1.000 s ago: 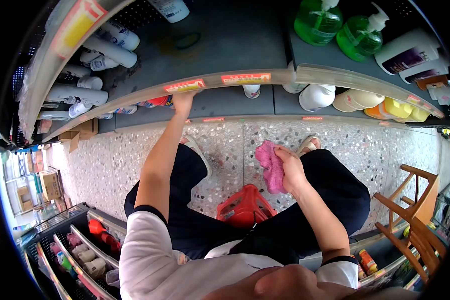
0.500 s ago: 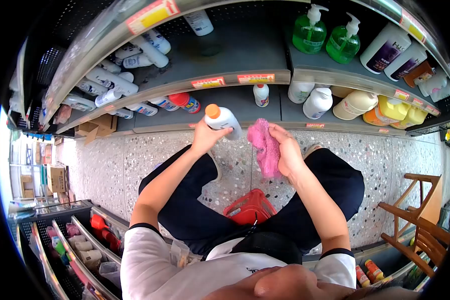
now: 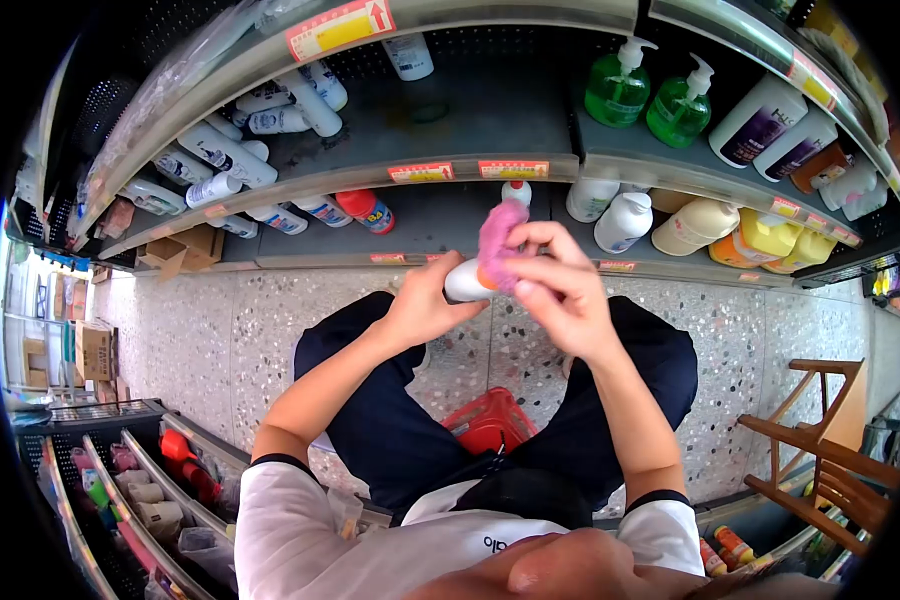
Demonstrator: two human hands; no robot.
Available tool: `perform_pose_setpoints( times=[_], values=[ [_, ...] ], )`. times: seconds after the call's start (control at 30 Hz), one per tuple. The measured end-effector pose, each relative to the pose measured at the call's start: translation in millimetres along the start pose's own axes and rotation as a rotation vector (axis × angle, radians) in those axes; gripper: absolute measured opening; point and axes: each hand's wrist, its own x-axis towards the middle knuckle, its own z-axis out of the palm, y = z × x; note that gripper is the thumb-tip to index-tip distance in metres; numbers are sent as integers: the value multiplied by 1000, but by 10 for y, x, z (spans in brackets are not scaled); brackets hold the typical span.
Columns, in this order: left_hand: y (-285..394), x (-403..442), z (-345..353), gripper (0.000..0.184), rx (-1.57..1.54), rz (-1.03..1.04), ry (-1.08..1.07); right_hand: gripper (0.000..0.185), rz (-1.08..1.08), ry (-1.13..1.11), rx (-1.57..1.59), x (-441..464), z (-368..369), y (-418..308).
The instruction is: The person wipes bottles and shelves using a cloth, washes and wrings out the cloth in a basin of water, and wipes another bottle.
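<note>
White bottle (image 3: 467, 281), orange-capped, its label apparently hidden by the hand (image 3: 425, 305).

Speckled stone-chip floor (image 3: 740, 350) under L hand (image 3: 425, 305) & R hand (image 3: 570, 300) — pale, w/ dark chips. Grey shelving (image 3: 470, 115) w/ price tags spans beyond both. Wooden chair/stool (image 3: 820, 440) well R of R hand; more racks (image 3: 210, 440) L, nearer the body than L hand. Cardboard box (image 3: 95, 350) & bright light — far L of L hand.
</note>
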Motion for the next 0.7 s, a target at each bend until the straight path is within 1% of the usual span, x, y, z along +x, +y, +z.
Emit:
perform_pose_setpoints(
  times=[0.03,0.1,0.2,0.27,0.3,0.43,0.53,0.63,0.7],
  values=[
    [-8,2,19,45,-20,19,21,20,-33,-15,-145,29,50,6],
    [-31,13,52,47,-58,54,64,20,10,17,-84,46,108,100],
    [-64,8,54,51,-20,78,34,18,66,80,-28,86,133,136],
    [-22,35,32,47,-40,37,35,17,131,136,-1,117,151,141],
    [-36,56,43,46,-45,19,27,16,65,156,-26,153,147,185],
    [-40,119,64,44,-80,-52,15,15,180,194,-5,229,113,192],
    [-58,170,90,51,-2,-5,63,14,205,228,-4,292,83,189],
    [-9,186,81,50,47,1,80,14,216,284,-11,327,50,179],
    [46,180,49,50,7,-11,96,13,243,343,3,338,36,168]
  ],
)
